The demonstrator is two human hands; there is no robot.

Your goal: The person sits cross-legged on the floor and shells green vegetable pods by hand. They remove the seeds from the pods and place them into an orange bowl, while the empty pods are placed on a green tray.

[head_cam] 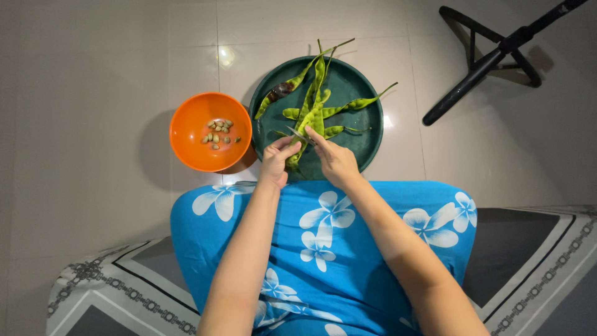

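The left hand point(275, 160) is clenched around the lower end of a long green bean pod point(305, 138), which lies over the near edge of the dark green round tray point(364, 140) on the tiled floor point(93, 93). The right hand point(336, 160) pinches a small knife point(301, 135), its thin blade laid against the same pod; the handle is hidden inside the fingers point(316, 138), and where blade meets pod is too small to make out. More pods point(348, 106) fan across the tray, their stems poking past the far rim; one pod point(281, 91) has a dark patch. Just left of the tray, touching or nearly so, an orange bowl point(210, 130) holds a few pale shelled seeds point(219, 132). The blue flowered cloth point(323, 242) over the lap covers the tray's near rim. A black stand point(491, 59) is cut off at the top right.
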